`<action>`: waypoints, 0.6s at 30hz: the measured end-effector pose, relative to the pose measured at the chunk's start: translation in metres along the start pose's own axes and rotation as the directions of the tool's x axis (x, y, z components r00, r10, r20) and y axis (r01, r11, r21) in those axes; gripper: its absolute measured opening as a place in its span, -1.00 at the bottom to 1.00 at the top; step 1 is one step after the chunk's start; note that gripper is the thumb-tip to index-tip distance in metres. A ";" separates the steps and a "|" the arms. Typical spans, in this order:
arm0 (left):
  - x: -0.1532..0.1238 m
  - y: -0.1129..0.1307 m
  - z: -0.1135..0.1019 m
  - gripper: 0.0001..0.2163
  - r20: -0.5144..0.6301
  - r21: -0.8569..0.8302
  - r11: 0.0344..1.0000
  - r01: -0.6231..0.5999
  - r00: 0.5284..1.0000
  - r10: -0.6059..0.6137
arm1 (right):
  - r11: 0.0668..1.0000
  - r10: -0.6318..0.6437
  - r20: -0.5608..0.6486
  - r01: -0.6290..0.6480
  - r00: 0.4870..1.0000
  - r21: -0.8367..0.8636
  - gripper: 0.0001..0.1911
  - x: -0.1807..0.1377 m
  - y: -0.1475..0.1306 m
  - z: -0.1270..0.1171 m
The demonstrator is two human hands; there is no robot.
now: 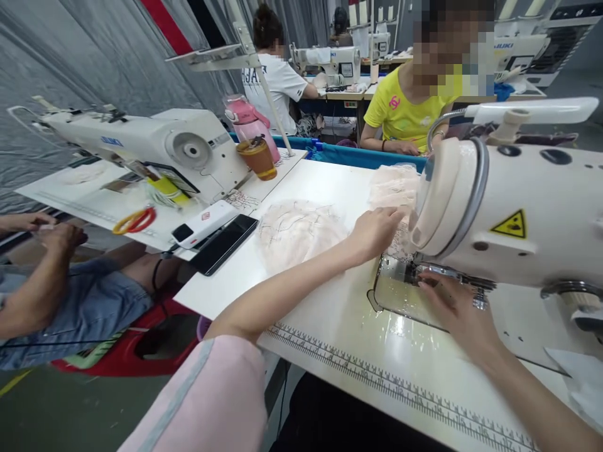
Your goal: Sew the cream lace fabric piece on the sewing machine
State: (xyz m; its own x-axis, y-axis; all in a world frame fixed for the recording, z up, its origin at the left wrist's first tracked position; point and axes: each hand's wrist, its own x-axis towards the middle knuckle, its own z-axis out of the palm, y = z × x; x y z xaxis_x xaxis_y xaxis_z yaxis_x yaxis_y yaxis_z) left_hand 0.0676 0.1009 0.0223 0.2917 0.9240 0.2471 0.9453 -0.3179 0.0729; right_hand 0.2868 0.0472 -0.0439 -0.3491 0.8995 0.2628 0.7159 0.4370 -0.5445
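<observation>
My left hand [377,231] rests on pale pink lace fabric [396,188] just left of the white sewing machine [513,213], fingers curled on the cloth behind the needle area. My right hand [452,307] lies on the shiny metal needle plate [400,295] under the machine head, fingertips pressing the fabric near the presser foot. A second pile of pink lace pieces [296,229] lies on the white table [339,314] to the left of my left arm.
A black phone [226,243] and a white power bank [202,224] lie at the table's left edge. Another sewing machine [141,144], a pink bottle [249,122] and a cup [257,157] stand on the neighbouring table. A seated person's arms [42,270] are at left; another person [409,100] sits opposite.
</observation>
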 end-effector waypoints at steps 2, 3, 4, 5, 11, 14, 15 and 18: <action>-0.034 -0.009 -0.009 -0.80 -0.010 0.063 0.997 0.053 0.999 -0.053 | 0.999 -0.037 -0.017 0.037 0.999 -0.016 -0.58 0.000 -0.002 -0.001; -0.052 -0.014 -0.013 -0.82 -0.025 0.096 0.990 0.101 0.995 -0.099 | 0.998 -0.059 -0.027 0.059 0.998 -0.012 -0.60 0.001 -0.003 -0.001; -0.070 -0.019 -0.016 -0.83 -0.044 0.125 0.978 0.164 0.986 -0.160 | 0.997 -0.080 -0.035 0.080 0.996 -0.010 -0.62 0.001 -0.004 -0.002; -0.086 -0.024 -0.019 -0.85 -0.058 0.146 0.965 0.217 0.976 -0.211 | 0.995 -0.100 -0.039 0.100 0.994 -0.010 -0.64 0.001 -0.005 -0.002; -0.127 -0.043 -0.016 -0.84 -0.156 -0.187 0.908 0.375 0.901 -0.404 | 0.995 -0.095 -0.025 0.094 0.995 -0.044 -0.67 0.000 -0.005 -0.002; -0.125 -0.061 -0.017 -0.88 -0.216 -0.339 0.855 0.392 0.852 -0.476 | 0.998 -0.059 -0.011 0.059 0.998 -0.022 -0.67 0.000 -0.004 -0.001; -0.124 -0.070 -0.019 -0.85 -0.251 -0.387 0.832 0.397 0.823 -0.509 | 0.999 -0.047 0.001 0.047 0.999 -0.010 -0.68 0.000 -0.004 -0.001; -0.125 -0.099 -0.030 -0.64 -0.355 -0.524 0.754 0.397 0.703 -0.616 | 0.999 -0.049 -0.007 0.049 0.999 -0.010 -0.69 0.002 -0.006 -0.002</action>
State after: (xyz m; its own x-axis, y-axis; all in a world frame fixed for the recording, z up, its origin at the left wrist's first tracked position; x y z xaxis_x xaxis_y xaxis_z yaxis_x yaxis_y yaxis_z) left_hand -0.0670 0.0111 0.0130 -0.4293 0.7704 0.4714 0.7518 0.0155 0.6592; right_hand 0.2834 0.0463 -0.0384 -0.3798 0.8767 0.2951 0.7038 0.4809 -0.5229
